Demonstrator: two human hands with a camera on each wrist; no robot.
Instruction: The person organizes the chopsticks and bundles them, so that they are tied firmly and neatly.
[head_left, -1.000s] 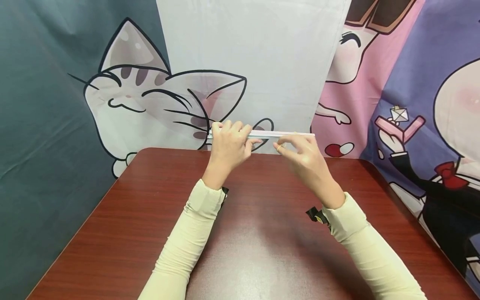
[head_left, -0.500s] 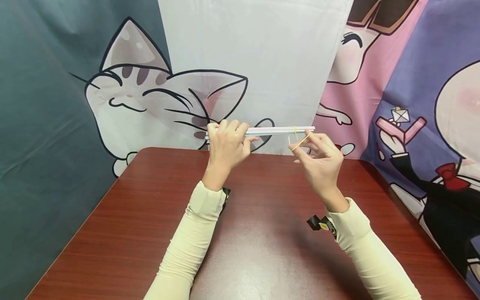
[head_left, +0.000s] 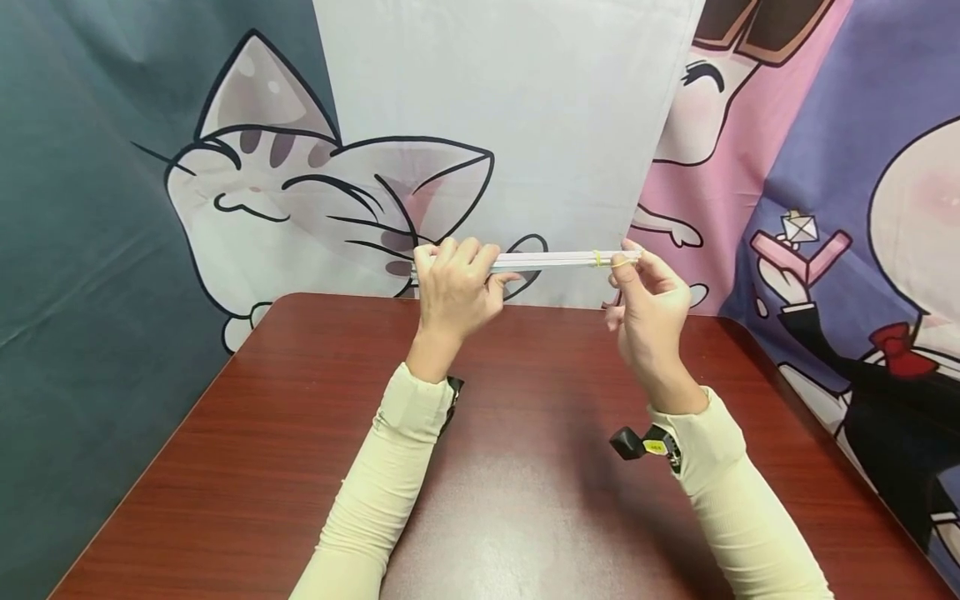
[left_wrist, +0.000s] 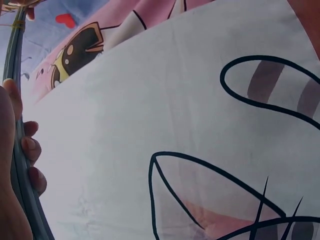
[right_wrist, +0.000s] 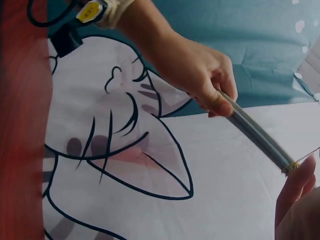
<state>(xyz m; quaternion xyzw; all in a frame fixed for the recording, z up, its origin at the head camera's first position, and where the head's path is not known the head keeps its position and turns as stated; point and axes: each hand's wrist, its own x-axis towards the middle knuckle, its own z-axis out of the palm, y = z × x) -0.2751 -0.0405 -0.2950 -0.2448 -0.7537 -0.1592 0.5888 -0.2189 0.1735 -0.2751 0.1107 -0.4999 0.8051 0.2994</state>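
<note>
Level above the far side of the table lies a bundle of several thin pale sticks [head_left: 555, 260]. My left hand [head_left: 456, 287] grips its left part, fingers wrapped over the top; the right wrist view shows the same left hand [right_wrist: 205, 75] around the bundle [right_wrist: 260, 135]. A yellow rubber band [head_left: 597, 258] is wound about the sticks near their right end. There my right hand [head_left: 651, 312] pinches a loop of the band, thumb and fingers close to the stick tips. In the right wrist view a strand runs taut from the wound rubber band [right_wrist: 290, 168] toward the right fingers.
A reddish-brown wooden table [head_left: 510, 467] lies below both hands. Behind it hangs a cartoon-printed cloth [head_left: 300, 192] with a cat and other figures. A small black camera [head_left: 628, 443] is strapped at the right wrist.
The right hand first covered the sticks' right end, then drew a stretched band loop down from them, and has now brought it back up to the tips. The left grip stays much the same.
</note>
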